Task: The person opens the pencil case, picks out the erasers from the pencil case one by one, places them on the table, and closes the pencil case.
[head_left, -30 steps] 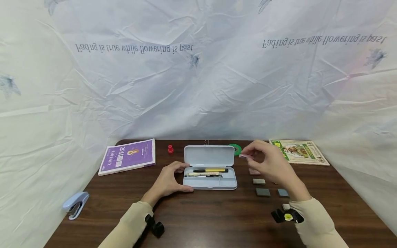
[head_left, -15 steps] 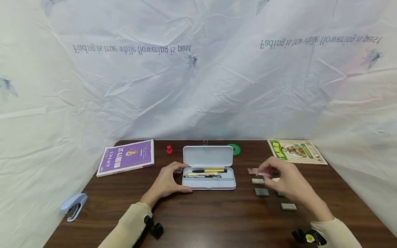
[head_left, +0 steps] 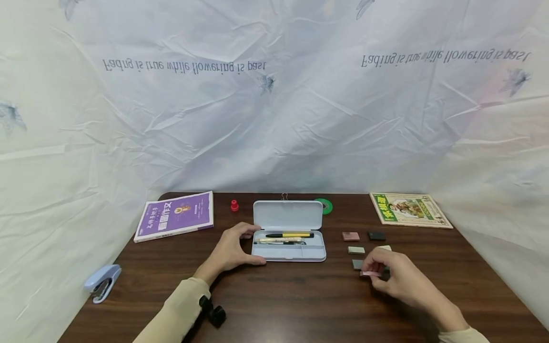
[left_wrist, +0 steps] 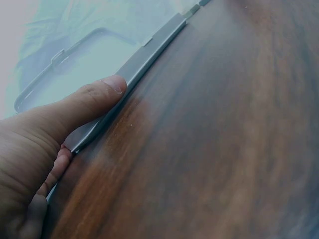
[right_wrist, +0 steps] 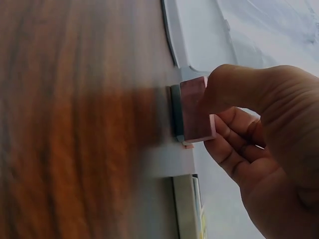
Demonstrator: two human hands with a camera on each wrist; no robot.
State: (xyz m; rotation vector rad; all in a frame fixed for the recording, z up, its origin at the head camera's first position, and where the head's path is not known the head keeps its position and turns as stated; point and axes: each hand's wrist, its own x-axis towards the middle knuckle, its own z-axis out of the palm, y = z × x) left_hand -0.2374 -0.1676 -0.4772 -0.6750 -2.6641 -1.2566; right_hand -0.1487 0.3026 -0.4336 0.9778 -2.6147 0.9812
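Note:
An open pale grey pencil case (head_left: 310,254) lies mid-table, with a yellow-and-black pen (head_left: 296,235) and other pens in it. My left hand (head_left: 229,247) grips its left end, thumb on the front edge (left_wrist: 130,79) and fingers behind. To the right, my right hand (head_left: 405,278) pinches a pink eraser (right_wrist: 196,109) between thumb and fingers, low over the table beside a grey-green block (head_left: 357,265). Nearby lie a reddish block (head_left: 350,236), a pale block (head_left: 356,250) and a black block (head_left: 377,236). The hand partly covers other blocks.
A purple book (head_left: 176,216) lies back left, and a blue stapler (head_left: 103,283) near the left edge. Behind the case are a small red object (head_left: 234,205) and a green ring-shaped roll (head_left: 327,206). A picture book (head_left: 410,210) lies back right.
My right hand has come away from beside the case lid, moving right and toward me, and lowered the pink eraser near the blocks. The left hand stays on the pencil case.

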